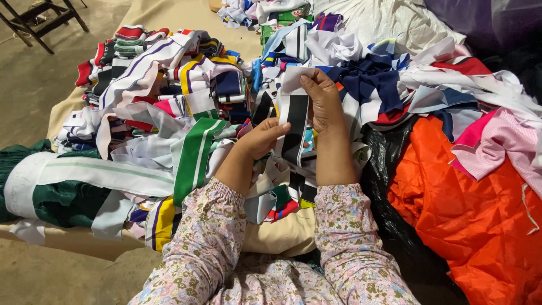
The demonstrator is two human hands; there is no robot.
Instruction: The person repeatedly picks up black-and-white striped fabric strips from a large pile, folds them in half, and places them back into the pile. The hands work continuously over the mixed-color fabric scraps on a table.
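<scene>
Black-and-white striped strip [294,121] held upright over heap of knitted collar bands [186,96]. Right hand [323,99] pinched shut on upper white end of strip. Left hand [262,138] closed on strip lower down, at left edge. Orange fabric [468,209] at right, on black plastic bag [389,169]. Green-and-white band [195,155] just left of left hand.

A black-and-white striped knit strip [294,121] stands out against a heap of ribbed collar strips [169,96] in red, navy, yellow, purple and white. A green band with white stripes [195,155] crosses the pile, beside bright orange fabric [468,209], pink checked cloth [502,144] and pale floral-print sleeves [350,237].
</scene>
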